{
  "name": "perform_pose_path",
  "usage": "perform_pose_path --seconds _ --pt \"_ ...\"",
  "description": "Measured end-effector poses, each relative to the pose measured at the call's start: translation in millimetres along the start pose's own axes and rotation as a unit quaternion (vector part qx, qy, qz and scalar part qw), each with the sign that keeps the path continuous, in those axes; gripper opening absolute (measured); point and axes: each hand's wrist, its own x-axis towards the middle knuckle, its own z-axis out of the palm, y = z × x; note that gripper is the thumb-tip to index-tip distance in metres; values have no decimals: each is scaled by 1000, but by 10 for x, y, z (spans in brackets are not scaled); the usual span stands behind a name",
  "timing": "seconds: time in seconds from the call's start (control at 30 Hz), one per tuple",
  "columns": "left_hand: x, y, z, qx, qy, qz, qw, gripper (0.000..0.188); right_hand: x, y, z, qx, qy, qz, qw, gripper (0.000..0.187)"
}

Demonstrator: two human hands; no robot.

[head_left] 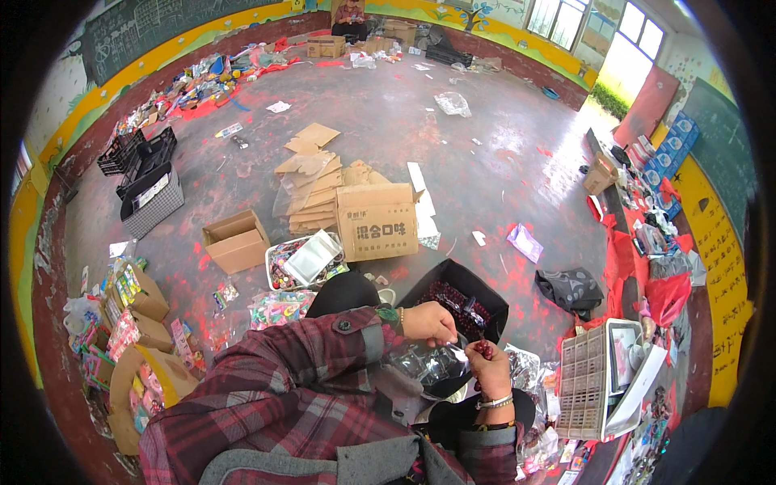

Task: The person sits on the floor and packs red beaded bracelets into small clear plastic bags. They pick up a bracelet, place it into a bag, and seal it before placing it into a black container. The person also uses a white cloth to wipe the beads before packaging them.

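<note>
My right hand (490, 373) is closed around a string of dark red beads (483, 349), part of which hangs down by the wrist. Close beside it, my left hand (432, 323) has its fingers pinched on something small and whitish, too small to name. Just beyond both hands stands an open black box (487, 301) with dark red beaded strings (443, 296) inside. Clear plastic bags (428, 364) lie below my left hand, over my lap. Plaid sleeves cover both my forearms.
A white basket (584, 380) stands to the right, near a grey patterned bag (570, 289). Ahead are a large carton (377, 222), flattened cardboard (311, 190), a smaller open carton (236, 241) and a filled white basket (271, 260). Packed goods crowd the left. Another person (349, 18) sits far back.
</note>
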Motion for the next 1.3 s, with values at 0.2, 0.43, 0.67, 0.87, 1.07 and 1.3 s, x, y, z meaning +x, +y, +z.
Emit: perform_pose_path --seconds 0.2,0.43,0.67,0.87,1.07,1.3 --pt "271 209 -260 -47 36 24 998 20 316 -386 -185 -28 14 -27 999 2" --pt "453 150 -313 -58 42 50 996 20 590 -294 -260 -75 4 -3 997 4" --pt "414 248 -303 -117 38 -6 992 20 587 -396 -316 67 -63 50 994 8" --pt "383 261 -326 -172 18 -22 985 23 642 -335 -377 127 -57 43 989 6" --pt "343 282 -318 -182 0 -23 983 29 621 -311 -384 134 -50 43 989 5" --pt "340 226 -324 -163 11 -12 986 26 634 -269 -408 64 -71 38 995 7"
